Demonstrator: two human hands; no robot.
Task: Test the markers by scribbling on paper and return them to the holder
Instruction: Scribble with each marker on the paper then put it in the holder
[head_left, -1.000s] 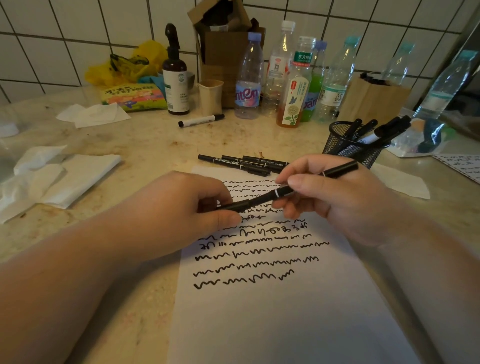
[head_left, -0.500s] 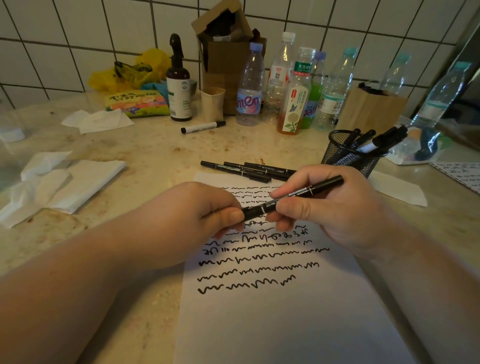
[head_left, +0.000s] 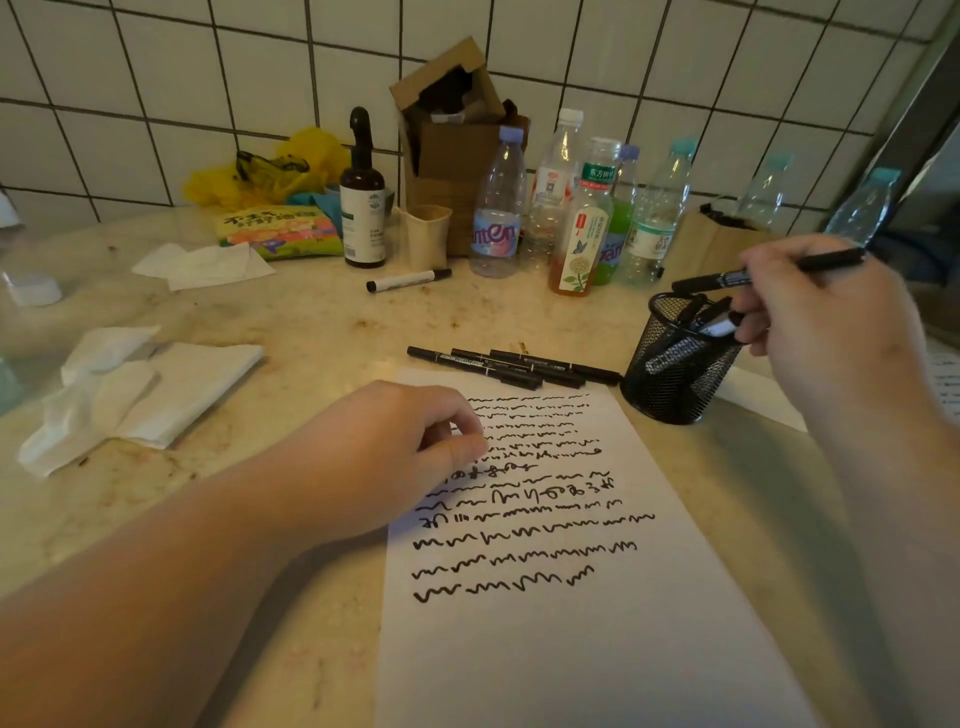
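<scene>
My right hand (head_left: 826, 306) grips a black marker (head_left: 711, 282), held level just above the black mesh holder (head_left: 675, 384), which has several markers standing in it. My left hand (head_left: 395, 452) rests on the top left of the white paper (head_left: 571, 649), fingers loosely curled and holding nothing. The sheet carries many rows of black scribbles. Three black markers (head_left: 498, 364) lie side by side on the counter just beyond the paper's top edge. A white-barrelled marker (head_left: 408, 280) lies farther back.
Several plastic bottles (head_left: 496, 208), a brown pump bottle (head_left: 362, 202), a paper cup (head_left: 427, 236) and an open cardboard box (head_left: 452, 140) line the tiled back wall. Crumpled tissues (head_left: 130, 389) lie at the left. A second sheet (head_left: 945, 379) pokes in at the right edge.
My right hand has carried the marker up and to the right, from over the paper to above the holder. My left hand let go of the marker's end and dropped onto the paper.
</scene>
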